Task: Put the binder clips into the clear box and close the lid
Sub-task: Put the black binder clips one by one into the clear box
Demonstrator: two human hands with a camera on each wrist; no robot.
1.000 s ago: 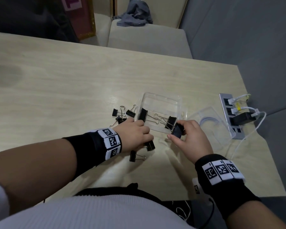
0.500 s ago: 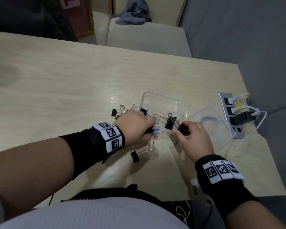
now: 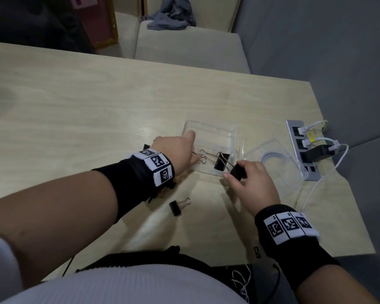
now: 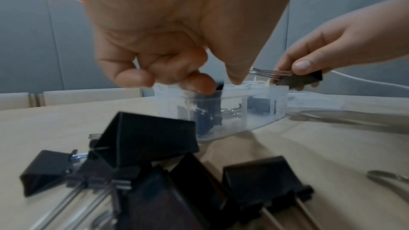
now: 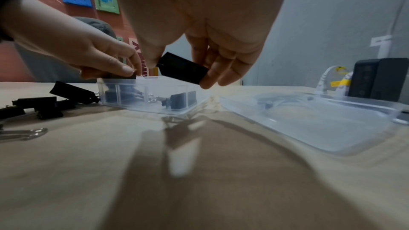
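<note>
The clear box (image 3: 233, 137) stands open mid-table with a black binder clip (image 3: 222, 164) lying in it. My left hand (image 3: 184, 150) reaches over the box's left rim, its curled fingers (image 4: 199, 83) pinching a black clip (image 5: 120, 76) right at the rim. My right hand (image 3: 235, 172) pinches another black clip (image 5: 182, 70) just above the box's near right corner, its wire handles pointing into the box. The clear lid (image 3: 279, 165) lies flat to the right of the box. Several loose clips (image 4: 150, 146) lie left of the box, mostly hidden under my left wrist in the head view.
One small clip (image 3: 177, 207) lies alone on the table in front of the box. A grey power strip (image 3: 297, 148) with white cables and a black adapter sits at the right table edge, just behind the lid. Cushioned seats stand beyond the far edge.
My left hand lifted a clip from the table in front of the box and carried it up to the box's left rim. My right hand shifted slightly right, still holding its clip.
</note>
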